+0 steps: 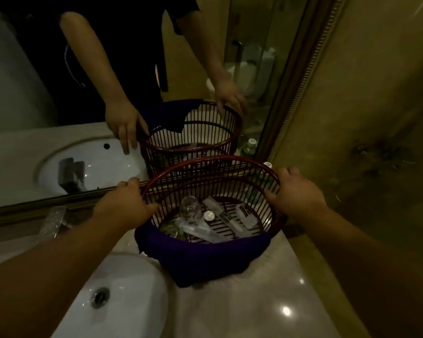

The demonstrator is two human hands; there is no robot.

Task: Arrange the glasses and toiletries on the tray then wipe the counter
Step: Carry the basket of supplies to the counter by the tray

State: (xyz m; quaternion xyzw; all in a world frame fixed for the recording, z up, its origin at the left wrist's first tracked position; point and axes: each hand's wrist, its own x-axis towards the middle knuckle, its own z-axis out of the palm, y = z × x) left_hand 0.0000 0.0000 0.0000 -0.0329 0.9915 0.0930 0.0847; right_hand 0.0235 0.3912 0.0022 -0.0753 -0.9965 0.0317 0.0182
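Observation:
A round dark-red slatted basket (213,164) stands on the marble counter (242,301) against the mirror. My left hand (126,204) grips its left rim and my right hand (294,193) grips its right rim. Inside lie a clear glass (189,208) on its side, a small round white cap (208,215), and several wrapped toiletry packets (226,214). A dark purple cloth (203,257) hangs over the basket's near rim and front.
A white sink (122,296) with a metal drain lies at the lower left. The mirror (83,93) behind the counter reflects the basket, my arms and the tap. A crinkled clear wrapper (53,219) lies at the left. Bottles (266,165) stand behind the basket.

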